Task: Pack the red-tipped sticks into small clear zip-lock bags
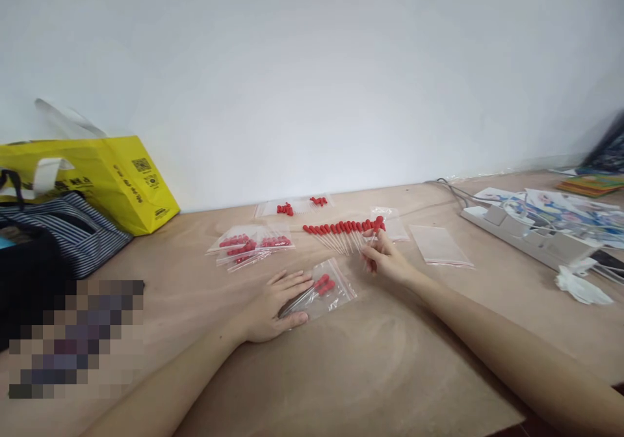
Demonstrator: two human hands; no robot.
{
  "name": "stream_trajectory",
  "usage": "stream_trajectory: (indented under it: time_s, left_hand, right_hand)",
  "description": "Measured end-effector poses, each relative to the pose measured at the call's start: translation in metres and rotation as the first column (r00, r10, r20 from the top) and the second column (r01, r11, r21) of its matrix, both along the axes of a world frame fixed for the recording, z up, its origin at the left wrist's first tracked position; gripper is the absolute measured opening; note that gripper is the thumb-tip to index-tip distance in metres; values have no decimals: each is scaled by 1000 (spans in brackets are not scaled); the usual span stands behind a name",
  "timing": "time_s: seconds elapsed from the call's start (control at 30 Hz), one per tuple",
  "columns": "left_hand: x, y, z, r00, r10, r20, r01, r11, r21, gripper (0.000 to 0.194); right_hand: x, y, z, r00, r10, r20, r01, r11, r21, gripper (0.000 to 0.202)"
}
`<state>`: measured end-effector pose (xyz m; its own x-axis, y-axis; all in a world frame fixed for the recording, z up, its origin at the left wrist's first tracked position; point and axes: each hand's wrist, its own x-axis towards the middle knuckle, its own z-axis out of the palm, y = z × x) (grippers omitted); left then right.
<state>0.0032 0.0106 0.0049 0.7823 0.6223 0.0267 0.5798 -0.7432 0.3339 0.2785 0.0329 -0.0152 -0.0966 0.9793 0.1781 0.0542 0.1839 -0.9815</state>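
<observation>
At the tabletop's [390, 372] far left edge a yellow bag [121, 177] leans by the wall, with a striped bag [73, 229] just in front of it. Open bare wood runs from there toward the middle. Near the centre, a stack of filled clear pouches [251, 243] lies with red-tipped sticks inside, and two more pouches [297, 207] sit against the back edge.

The left hand [273, 307] lies flat, fingers spread, pressing the near end of a clear pouch [324, 289] that already holds a few red-tipped sticks; it pins the pouch rather than gripping it. Just beyond, a row of loose red-tipped sticks [341, 232] fans across the table. The right hand [385, 258] reaches to the row's right end, fingers pinched narrowly on a stick or two there; exactly how many cannot be told.

To the right lies an empty pouch [440, 245], then bare wood, then a white power strip [526, 235] with cables near the right back corner. The near edge is wide open wood.
</observation>
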Motion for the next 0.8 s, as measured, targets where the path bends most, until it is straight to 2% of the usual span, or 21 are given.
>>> stream_trajectory:
  time_s: [0.07,0.37,0.43,0.53,0.6,0.67,0.8]
  left_hand:
    - [0,-1,1,1000,3,-9,-3,1000,-4,53]
    - [-1,-2,1,999,18,-29,-18,1000,0,53]
    - [-1,-2,1,1000,13,-25,-13,1000,-6,54]
    - [-1,-3,2,1000,6,-16,-6,1000,-10,55]
    - [-1,-4,3,1000,13,-10,-13,1000,-5,58]
    - [-1,-5,5,999,34,-1,-34,999,1,60]
    - [0,-7,6,999,52,-2,-52,999,8,60]
  right_hand:
    - [-5,3,-1,999,-12,-46,11,1000,-14,29]
    - [-16,4,-11,953,-101,-285,44,979,-198,34]
    - [-19,2,-11,946,-120,-302,62,979,-196,44]
    - [-22,-3,-10,946,-132,-296,76,978,-193,69]
    - [-24,-6,-9,952,-116,-283,57,977,-207,78]
    - [-25,-7,-9,956,-80,-282,17,976,-217,72]
    - [-22,-6,-9,945,-59,-323,-22,970,-243,47]
